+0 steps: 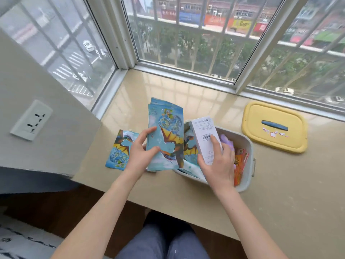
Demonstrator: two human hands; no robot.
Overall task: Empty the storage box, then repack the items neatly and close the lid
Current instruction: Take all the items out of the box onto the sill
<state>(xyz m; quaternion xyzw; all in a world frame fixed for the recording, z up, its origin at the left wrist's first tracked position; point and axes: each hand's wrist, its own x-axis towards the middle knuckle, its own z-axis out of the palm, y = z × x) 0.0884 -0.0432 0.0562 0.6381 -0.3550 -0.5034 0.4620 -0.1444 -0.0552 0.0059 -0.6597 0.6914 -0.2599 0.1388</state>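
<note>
storage box (246, 144) sits open on the sill (280, 184), still partly full, so by my read this is the emptying stage. yellow lid (274, 128) lies flat on the sill just beyond the box on its right, well clear of both hands

left hand (141, 150) is just left of the box, fingers half curled round the lower edge of a sheaf of blue dragon booklets (165, 135), thumb in front, grip looks loose and only at the bottom. the sheaf stands nearly upright and its top pages are fanning apart. one more booklet (119, 149) lies flat on the sill further left of the box, partly under that hand

right hand (218, 165) is over the box's near-left corner, closed round the lower half of a white carton (205, 137) with a barcode, thumb on the barcode face, carton tilted up and away

inside the box: something purple (226, 142) (can't tell what it is), orange packets (240, 163) along the right wall, more blue print at the left

risks: the sheaf is pinched low and already splaying, so pages could slide out and scatter or drop off the near edge of the sill. both hands are loaded, so neither can steady the box, and dragging the carton against its wall could shift it toward the sill edge. the carton may also snag the purple thing on the way out
</note>
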